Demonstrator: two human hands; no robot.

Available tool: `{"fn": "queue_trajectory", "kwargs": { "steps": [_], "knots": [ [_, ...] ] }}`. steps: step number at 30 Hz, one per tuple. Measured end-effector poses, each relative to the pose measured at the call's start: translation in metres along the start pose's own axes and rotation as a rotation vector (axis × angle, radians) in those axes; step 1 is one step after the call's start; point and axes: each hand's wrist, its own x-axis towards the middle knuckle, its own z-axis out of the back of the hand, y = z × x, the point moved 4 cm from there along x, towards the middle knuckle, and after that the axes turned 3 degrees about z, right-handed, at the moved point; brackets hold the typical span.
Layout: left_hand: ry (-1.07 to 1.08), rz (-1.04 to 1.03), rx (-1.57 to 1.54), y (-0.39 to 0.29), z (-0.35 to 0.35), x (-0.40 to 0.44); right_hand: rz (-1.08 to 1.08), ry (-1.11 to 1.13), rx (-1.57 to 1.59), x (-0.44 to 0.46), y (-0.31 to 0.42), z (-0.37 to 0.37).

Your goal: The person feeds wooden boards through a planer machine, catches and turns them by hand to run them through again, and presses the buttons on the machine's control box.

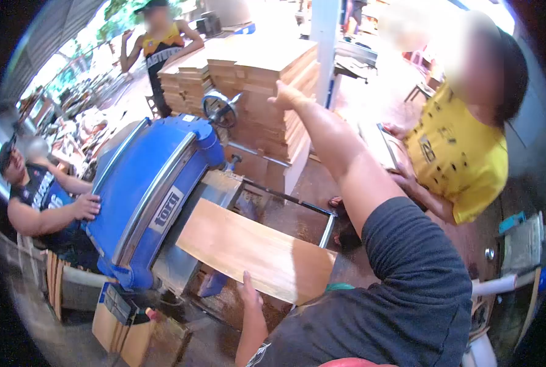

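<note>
My left hand (250, 295) grips the near long edge of a wooden board (254, 244), with the fingers partly hidden beneath it. The board's far end rests on the metal bed of a blue planer (147, 165) labelled "torq", and its near end reaches my body. My right arm is stretched far forward. Its hand (288, 98) is held out, fingers extended and holding nothing, in front of a tall stack of boards (248, 85). Whether it touches the stack I cannot tell.
A person at the left rests a hand on the planer (88, 207). Another person (163, 49) leans on the stack. A person in a yellow shirt (456, 153) stands at the right holding a flat piece. The planer's handwheel (219, 110) and metal frame (285, 199) stick out.
</note>
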Motion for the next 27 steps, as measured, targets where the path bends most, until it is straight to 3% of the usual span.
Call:
{"fn": "queue_trajectory", "kwargs": {
  "steps": [8,11,14,17,18,19,20,22,23,26,27],
  "knots": [
    [-0.203,-0.102,0.127,-0.004,-0.02,-0.009,0.052,-0.039,0.11,0.036,-0.015,0.008],
    [-0.399,-0.04,0.355,-0.009,-0.019,-0.022,0.103,0.007,0.192,0.04,-0.021,-0.024],
    [-0.276,-0.158,0.257,0.002,-0.01,-0.004,0.176,-0.119,0.449,-0.023,0.002,-0.08],
    [-0.216,-0.001,0.06,0.007,-0.015,-0.002,0.527,0.309,0.547,-0.175,0.043,-0.137],
    [-0.179,0.032,-0.046,0.021,-0.008,0.001,0.43,0.578,0.613,-0.228,0.038,-0.178],
    [-0.226,0.128,-0.051,0.023,-0.013,-0.006,0.396,0.774,0.463,-0.279,0.04,-0.186],
    [-0.124,0.034,-0.043,0.042,-0.005,0.004,0.3,0.966,0.407,-0.321,0.037,-0.198],
    [-0.1,0.021,-0.099,0.037,-0.013,-0.022,0.071,1.047,0.513,-0.372,0.027,-0.22],
    [-0.07,0.052,-0.1,0.021,-0.027,-0.052,-0.118,0.945,0.76,-0.382,0.027,-0.214],
    [0.012,0.182,0.077,0.071,-0.008,-0.069,-0.145,0.953,0.743,-0.385,0.03,-0.227],
    [0.017,0.129,0.104,0.082,-0.003,-0.07,-0.149,0.942,0.763,-0.386,0.03,-0.232]
  ]
}}
